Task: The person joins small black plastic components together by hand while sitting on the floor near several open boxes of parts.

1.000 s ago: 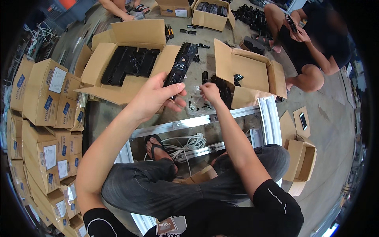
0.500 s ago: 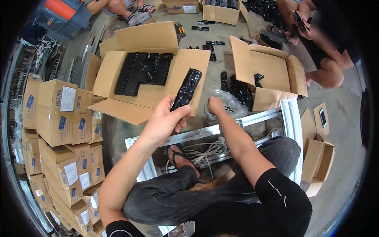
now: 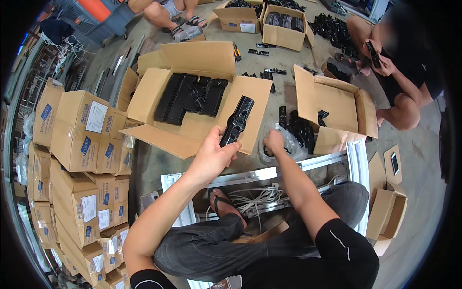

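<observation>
My left hand (image 3: pixel 214 155) is closed around the lower end of a glossy black, roughly tubular part (image 3: pixel 237 121), which tilts up and away in front of an open carton. At the mouth of a clear plastic bag (image 3: pixel 294 150), my right hand (image 3: pixel 274 141) is curled downward with its fingertips hidden, so what they grip cannot be made out. Just beyond the bag lies a heap of similar black parts (image 3: pixel 303 132). To the left, the open carton (image 3: pixel 195 52) holds neat rows of black parts (image 3: pixel 168 98).
A silver metal frame (image 3: pixel 226 179) crosses before my legs, with a white cable coil (image 3: pixel 262 200) inside it. Stacked cartons (image 3: pixel 72 135) line the left. Another open carton (image 3: pixel 337 102) stands right, near a co-worker's hands (image 3: pixel 382 62) holding a black part. A phone (image 3: pixel 395 164) lies at right.
The view has shifted, so the surroundings sit lower and further right. My left hand still holds the black part, which is turned slightly; my right hand remains at the bag.
</observation>
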